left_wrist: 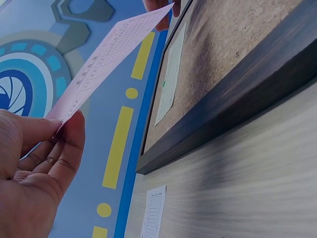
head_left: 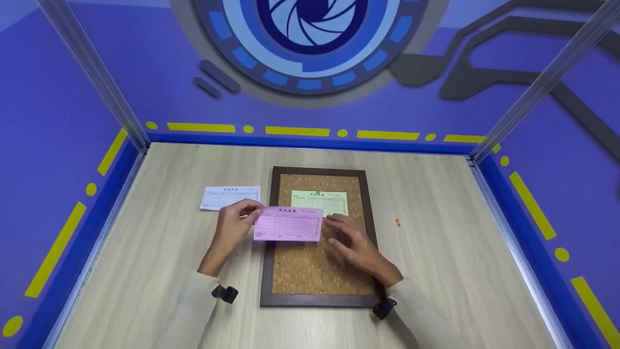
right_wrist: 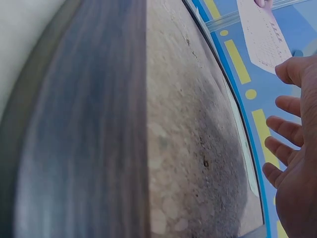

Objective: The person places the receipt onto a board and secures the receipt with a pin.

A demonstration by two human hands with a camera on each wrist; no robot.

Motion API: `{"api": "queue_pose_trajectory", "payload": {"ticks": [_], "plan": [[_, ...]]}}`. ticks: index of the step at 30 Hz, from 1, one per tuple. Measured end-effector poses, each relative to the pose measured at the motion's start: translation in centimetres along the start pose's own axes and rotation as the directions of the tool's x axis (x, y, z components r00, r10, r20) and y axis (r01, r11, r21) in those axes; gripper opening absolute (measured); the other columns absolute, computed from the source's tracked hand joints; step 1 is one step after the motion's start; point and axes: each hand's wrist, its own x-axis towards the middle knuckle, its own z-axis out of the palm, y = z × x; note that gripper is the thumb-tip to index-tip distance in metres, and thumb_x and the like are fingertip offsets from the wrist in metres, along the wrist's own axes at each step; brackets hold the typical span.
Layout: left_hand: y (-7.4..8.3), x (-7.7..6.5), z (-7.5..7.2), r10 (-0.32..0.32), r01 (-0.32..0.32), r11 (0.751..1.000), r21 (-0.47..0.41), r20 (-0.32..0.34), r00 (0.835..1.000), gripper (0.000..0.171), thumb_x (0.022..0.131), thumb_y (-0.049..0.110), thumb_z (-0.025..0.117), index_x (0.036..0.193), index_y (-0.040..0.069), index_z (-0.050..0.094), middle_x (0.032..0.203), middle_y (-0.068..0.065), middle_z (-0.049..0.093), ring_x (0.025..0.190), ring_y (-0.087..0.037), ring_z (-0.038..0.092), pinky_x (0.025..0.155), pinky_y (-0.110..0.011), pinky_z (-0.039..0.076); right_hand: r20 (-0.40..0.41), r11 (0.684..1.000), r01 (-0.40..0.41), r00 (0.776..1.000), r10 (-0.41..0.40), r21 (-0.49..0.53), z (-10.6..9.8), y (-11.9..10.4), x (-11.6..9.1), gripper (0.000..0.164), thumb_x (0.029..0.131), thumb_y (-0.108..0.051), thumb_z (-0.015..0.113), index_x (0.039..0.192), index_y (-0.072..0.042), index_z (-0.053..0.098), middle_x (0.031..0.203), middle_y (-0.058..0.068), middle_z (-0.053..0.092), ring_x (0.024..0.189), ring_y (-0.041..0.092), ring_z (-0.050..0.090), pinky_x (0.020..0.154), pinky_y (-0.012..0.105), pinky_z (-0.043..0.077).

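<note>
My left hand (head_left: 234, 225) pinches a pink printed form (head_left: 288, 225) by its left edge, thumb against fingers, as the left wrist view (left_wrist: 49, 153) also shows. The form is held above a cork board (head_left: 315, 271) with a dark wooden frame. Near the form's right edge, my right hand (head_left: 356, 245) hovers over the board with fingers spread and loosely bent, holding nothing visible. In the right wrist view a gap shows between its fingers (right_wrist: 287, 126) and the pink form. A green form (head_left: 329, 201) lies on the upper cork, with a small green pin at its top; the pink form hides its lower left part.
A white printed form or small stack (head_left: 230, 196) lies on the wooden table (head_left: 169, 232) left of the board. Two tiny pieces, one orange (head_left: 397, 220) and one dark, lie to the right of the board. Blue panels (head_left: 310, 111) enclose the table at the back and sides.
</note>
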Motion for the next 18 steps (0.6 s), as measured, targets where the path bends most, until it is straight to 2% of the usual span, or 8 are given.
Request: {"api": "queue_pose_trajectory", "payload": {"ticks": [4, 10, 14, 18], "plan": [[0.17, -0.06, 0.22, -0.003, 0.003, 1.000, -0.006, 0.001, 1.000, 0.013, 0.098, -0.010, 0.074, 0.103, 0.000, 0.082, 0.101, -0.015, 0.080, 0.096, -0.029, 0.077, 0.080, -0.018, 0.059, 0.001, 0.999, 0.006, 1.000, -0.006, 0.040, 0.21, -0.07, 0.06, 0.046, 0.104, -0.012, 0.077, 0.147, -0.001, 0.067, 0.157, 0.017, 0.060, 0.150, 0.040, 0.051, 0.125, 0.061, 0.036], [0.13, 0.09, 0.53, 0.010, -0.010, 1.000, -0.018, 0.004, 1.000, 0.014, 0.097, -0.011, 0.075, 0.102, 0.000, 0.082, 0.100, -0.014, 0.080, 0.093, -0.028, 0.077, 0.080, -0.019, 0.059, 0.043, 0.991, -0.099, 0.994, 0.096, 0.087, 0.33, -0.53, 0.31, 0.045, 0.107, -0.026, 0.075, 0.150, -0.013, 0.067, 0.160, 0.004, 0.058, 0.154, 0.031, 0.048, 0.127, 0.060, 0.034], [0.08, 0.16, 0.71, 0.009, -0.009, 1.000, -0.018, 0.005, 1.000, 0.014, 0.096, -0.011, 0.075, 0.102, 0.000, 0.082, 0.099, -0.013, 0.080, 0.093, -0.026, 0.076, 0.080, -0.019, 0.059, 0.049, 0.986, -0.148, 0.988, 0.145, 0.074, 0.57, -0.65, 0.43, 0.042, 0.108, -0.031, 0.074, 0.146, -0.015, 0.069, 0.158, 0.001, 0.059, 0.154, 0.028, 0.049, 0.128, 0.057, 0.034], [0.07, 0.15, 0.83, 0.002, -0.002, 1.000, -0.019, 0.003, 1.000, 0.014, 0.097, -0.011, 0.076, 0.103, 0.000, 0.082, 0.099, -0.013, 0.080, 0.094, -0.026, 0.077, 0.080, -0.018, 0.059, 0.043, 0.986, -0.157, 0.987, 0.155, 0.049, 0.79, -0.68, 0.56, 0.035, 0.108, -0.029, 0.073, 0.140, -0.014, 0.073, 0.155, 0.001, 0.062, 0.152, 0.027, 0.051, 0.128, 0.056, 0.036]]}}
